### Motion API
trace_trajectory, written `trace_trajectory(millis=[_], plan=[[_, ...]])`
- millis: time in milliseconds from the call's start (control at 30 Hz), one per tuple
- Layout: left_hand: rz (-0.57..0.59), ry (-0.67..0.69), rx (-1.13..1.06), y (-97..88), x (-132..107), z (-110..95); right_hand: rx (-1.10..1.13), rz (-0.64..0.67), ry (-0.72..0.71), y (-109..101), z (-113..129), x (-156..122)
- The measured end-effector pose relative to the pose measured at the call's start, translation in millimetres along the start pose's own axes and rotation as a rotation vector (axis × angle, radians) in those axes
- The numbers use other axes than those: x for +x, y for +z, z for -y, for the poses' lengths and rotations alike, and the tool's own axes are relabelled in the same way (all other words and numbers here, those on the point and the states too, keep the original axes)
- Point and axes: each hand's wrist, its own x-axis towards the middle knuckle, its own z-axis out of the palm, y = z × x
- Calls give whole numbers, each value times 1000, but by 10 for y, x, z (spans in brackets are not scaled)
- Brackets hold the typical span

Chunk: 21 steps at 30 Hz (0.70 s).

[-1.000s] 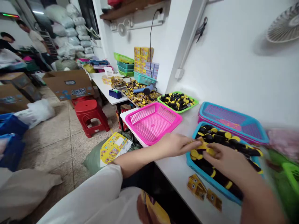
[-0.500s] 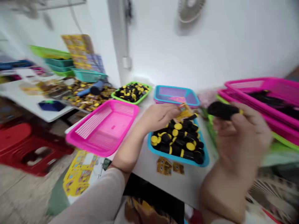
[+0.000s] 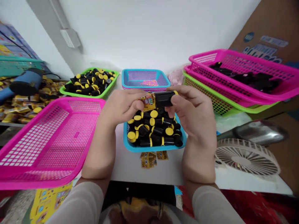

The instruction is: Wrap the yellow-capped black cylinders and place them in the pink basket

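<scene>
The left hand (image 3: 122, 107) has its grip closed on a small printed yellow film sleeve (image 3: 149, 101), while the right hand's (image 3: 193, 109) grip holds a black cylinder with a yellow end (image 3: 164, 99). Sleeve and cylinder meet end to end above a blue plastic basket (image 3: 155, 148) heaped with black-and-yellow cylinders (image 3: 158, 130); whether the film reaches around the cylinder cannot be told. Flat printed sleeves (image 3: 148, 160) lie on the white worktop (image 3: 130, 171) just before the basket, and a bright pink perforated basket (image 3: 62, 137) stands at left.
</scene>
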Motion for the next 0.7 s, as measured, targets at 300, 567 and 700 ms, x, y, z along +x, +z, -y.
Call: trace_trajectory(millis=[300, 567, 700], plan=[[39, -189, -134, 13, 40, 25, -109, 33, -133, 41, -68, 72], [-72, -211, -492, 118, 47, 37, -103, 168, -166, -23, -155, 121], [-141, -214, -505, 186, 48, -20, -178, 153, -163, -57, -74, 93]])
